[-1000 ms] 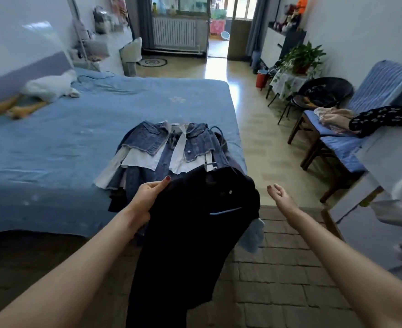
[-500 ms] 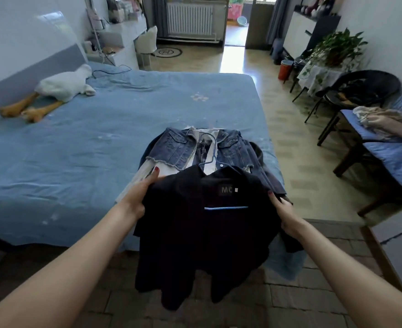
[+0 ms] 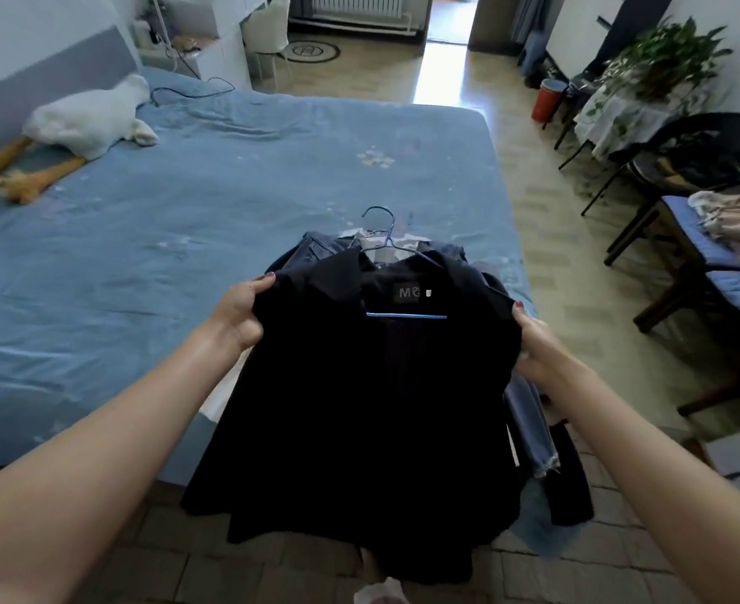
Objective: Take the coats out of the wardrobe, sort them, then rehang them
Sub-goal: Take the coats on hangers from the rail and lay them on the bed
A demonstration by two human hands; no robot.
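Now both hands, left (image 3: pixel 237 316) and right (image 3: pixel 534 342), grip a soft black coat (image 3: pixel 368 407) by its shoulders, on a thin blue hanger (image 3: pixel 381 220), over the wrinkly blue bed (image 3: pixel 185 211).

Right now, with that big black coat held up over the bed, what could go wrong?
The black coat hangs low; its hem is near the floor and might drag there. It also hides most of the denim jacket on the bed, so laying it down could muddle the pile. The left hand and right hand grip only the shoulders, so the hanger might slip out.
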